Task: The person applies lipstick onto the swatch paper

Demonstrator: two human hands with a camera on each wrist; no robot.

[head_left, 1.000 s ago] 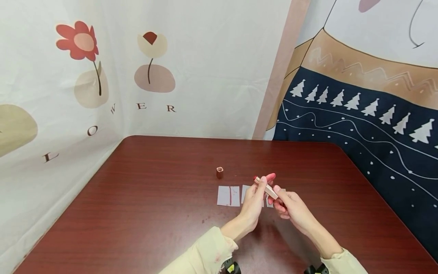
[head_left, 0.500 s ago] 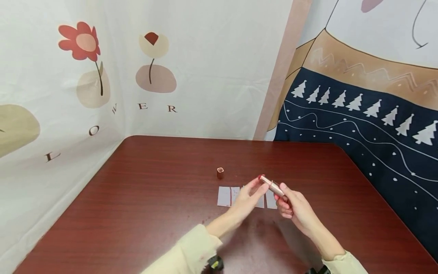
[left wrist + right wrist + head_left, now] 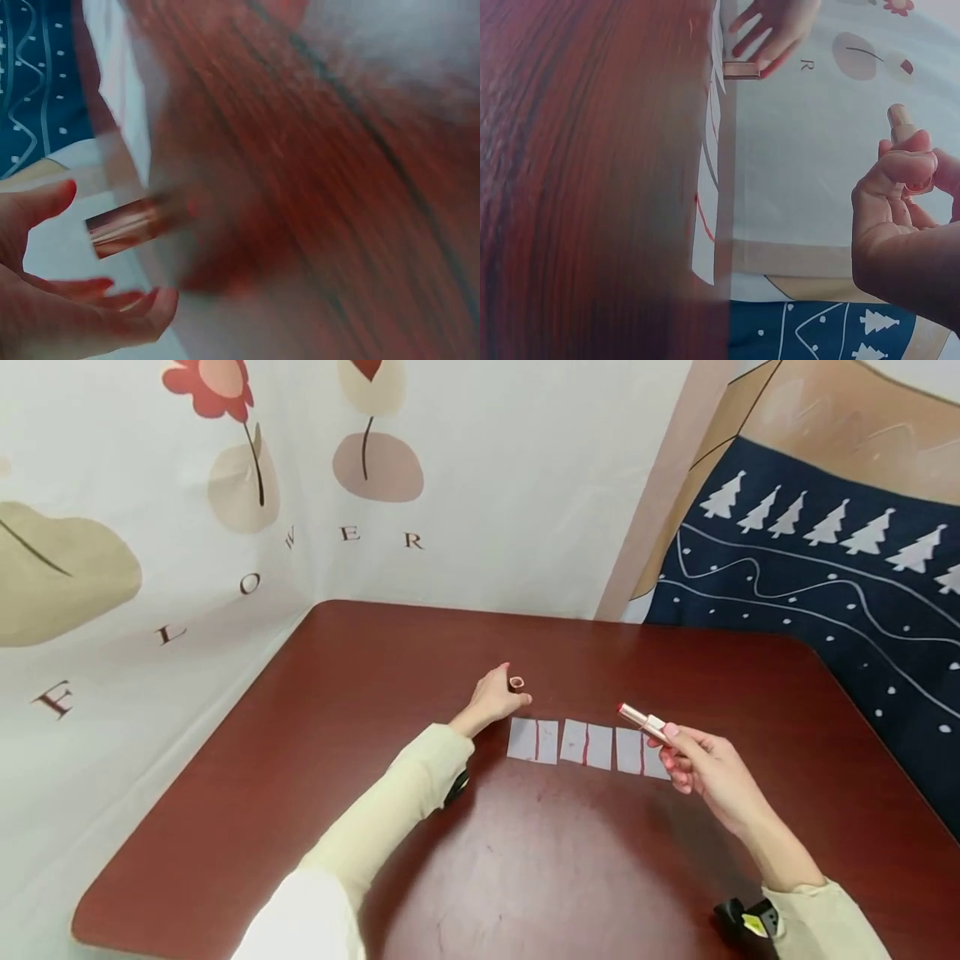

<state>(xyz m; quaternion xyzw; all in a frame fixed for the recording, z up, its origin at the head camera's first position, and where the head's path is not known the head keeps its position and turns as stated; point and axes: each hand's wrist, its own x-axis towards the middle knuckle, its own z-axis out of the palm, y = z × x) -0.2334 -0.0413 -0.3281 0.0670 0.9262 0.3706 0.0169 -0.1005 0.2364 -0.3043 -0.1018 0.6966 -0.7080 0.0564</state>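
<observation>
My right hand (image 3: 712,772) grips the base of an uncapped lipstick (image 3: 633,715), its red tip pointing up and to the left. Further back, my left hand (image 3: 489,697) reaches to the lipstick cap (image 3: 516,685), which stands on the table with its hollow end up. In the left wrist view the thumb and fingers spread on either side of the metallic cap (image 3: 124,229), with a gap visible. Three white paper pieces (image 3: 522,740) lie in a row between the hands, each with a red line across it. The right hand partly covers the rightmost one.
The dark red wooden table (image 3: 300,777) carries a few small smudges in front of the papers. A white printed curtain (image 3: 510,485) hangs behind and to the left, and a navy one (image 3: 810,577) with white trees at the right.
My left hand has left the lipstick and moved back and left to the cap. The right hand keeps the lipstick and has shifted slightly right. The head view has tilted down.
</observation>
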